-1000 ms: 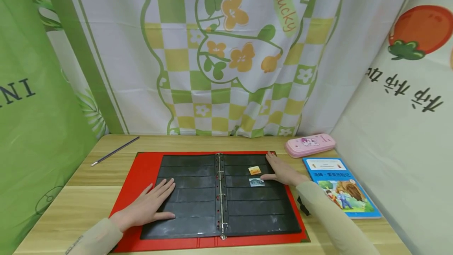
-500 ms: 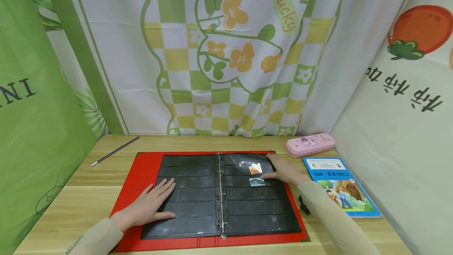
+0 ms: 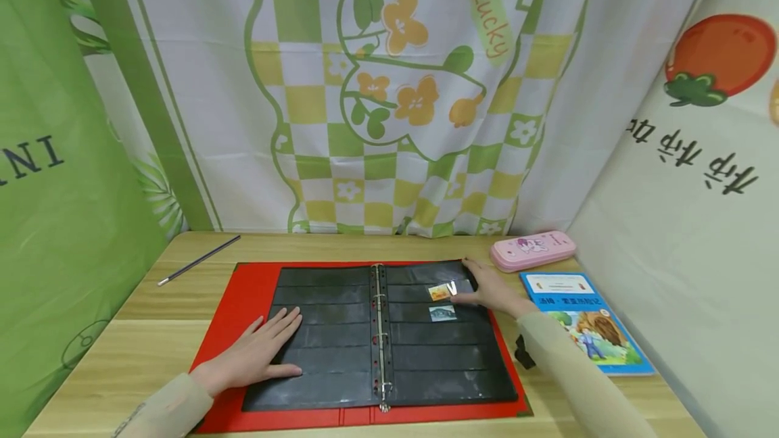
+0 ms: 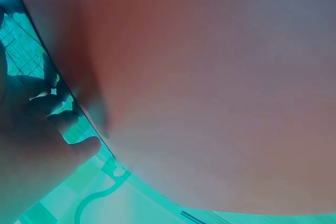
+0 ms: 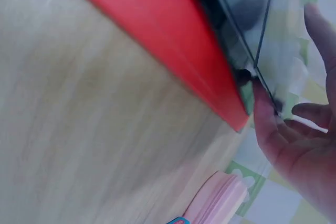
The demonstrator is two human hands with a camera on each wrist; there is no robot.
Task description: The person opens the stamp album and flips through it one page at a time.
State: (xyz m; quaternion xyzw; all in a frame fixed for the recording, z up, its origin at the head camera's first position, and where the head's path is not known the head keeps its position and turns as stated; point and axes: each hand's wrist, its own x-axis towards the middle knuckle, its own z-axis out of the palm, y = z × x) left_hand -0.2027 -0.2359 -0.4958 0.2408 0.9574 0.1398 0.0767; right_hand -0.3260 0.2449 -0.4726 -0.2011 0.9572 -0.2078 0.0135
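On the table (image 3: 134,343), red binder (image 3: 219,316), open; right page (image 3: 450,357) holding two stamps (image 3: 442,313), corner raised, apparently not yet turned; right hand (image 3: 491,289) at that corner, pinch cannot be told; left hand (image 3: 258,350) flat on left page (image 3: 328,357), grasping nothing

Red binder (image 3: 234,309), open, lower centre, left hand (image 3: 258,351) on left page (image 3: 331,336), right hand (image 3: 491,289) gripping right page (image 3: 450,358); pencil (image 3: 199,261), lower left; pencil case (image 3: 533,251), book (image 3: 589,323), lower right.

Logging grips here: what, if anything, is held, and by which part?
The right hand touches the right page at its far outer corner; whether it pinches can't be told. The left hand rests on the left page, holding nothing.
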